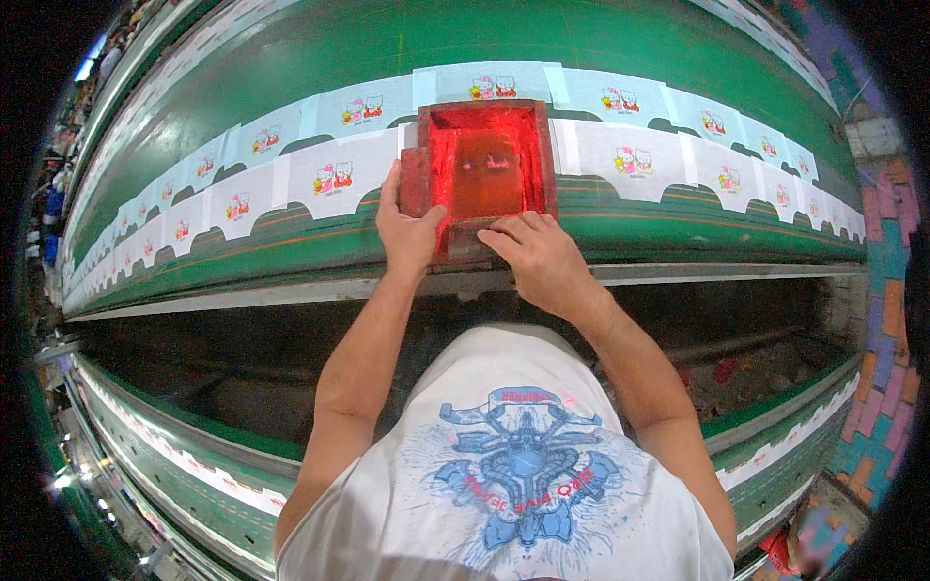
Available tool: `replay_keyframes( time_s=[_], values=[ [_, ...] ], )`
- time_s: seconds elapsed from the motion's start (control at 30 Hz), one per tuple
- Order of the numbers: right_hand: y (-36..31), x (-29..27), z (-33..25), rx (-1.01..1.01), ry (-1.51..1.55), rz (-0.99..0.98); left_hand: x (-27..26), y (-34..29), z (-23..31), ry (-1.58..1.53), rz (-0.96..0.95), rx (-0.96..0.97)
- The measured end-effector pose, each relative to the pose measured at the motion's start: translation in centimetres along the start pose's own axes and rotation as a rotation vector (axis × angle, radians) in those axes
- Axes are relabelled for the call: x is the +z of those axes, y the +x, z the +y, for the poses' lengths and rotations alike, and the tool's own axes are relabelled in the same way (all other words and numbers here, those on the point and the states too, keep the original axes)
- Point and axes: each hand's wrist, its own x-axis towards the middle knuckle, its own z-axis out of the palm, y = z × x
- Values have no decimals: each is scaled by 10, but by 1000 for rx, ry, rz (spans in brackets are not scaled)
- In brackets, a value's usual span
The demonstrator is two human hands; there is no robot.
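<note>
Red frame (544, 160) sits on the green table (387, 73), mid-length by the near edge, over the near row of white fabric pieces (635, 160). Left hand (409, 228) is closed around the frame's near-left corner, thumb on top, fingers along a red block (414, 182) at its left side; can't tell if that block is fixed or loose. Right hand (533, 250) has fingers bunched and curled over the near bar, narrow; can't tell if it's clamping or just resting. Wet-looking red mesh (484, 198) inside; pale figure shapes show through, print quality under it not readable. Main risk, my read: a twist or sideways slip, from uneven hold (corner one side, near bar other), would smear the print or put red out of register. Second: tilting on lift could drag the cloth or drip red on neighbours, since white pieces lie right beside the frame left and right. Far bar meets or overlaps the far row (620, 97); can't tell if it bears on it, but pushing away risks marking that piece. Near side: bar comes close to the pale rail (320, 291) along the table's near edge, so little slack toward the body; shirt (528, 358) is right behind. Best room is straight up; bare green runs beyond the far row, only a thin strip along the near edge.
</note>
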Motion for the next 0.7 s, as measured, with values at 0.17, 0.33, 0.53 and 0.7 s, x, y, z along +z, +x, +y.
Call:
replay_keyframes(
  time_s=[0.17, 0.33, 0.53, 0.7],
  values=[
    [14, -2, -2, 32, -18, 33, 2, 0, 3, -10, -4, -20],
    [17, -16, -3, 13, -133, -147, 5, -2, 1, -57, -2, -8],
    [47, -33, 29, 44, -113, -362, 3, -1, -2, 39, -1, 47],
    [86, -25, 61, 125, -91, -331, 3, -2, -1, 80, 5, 55]
  ],
)
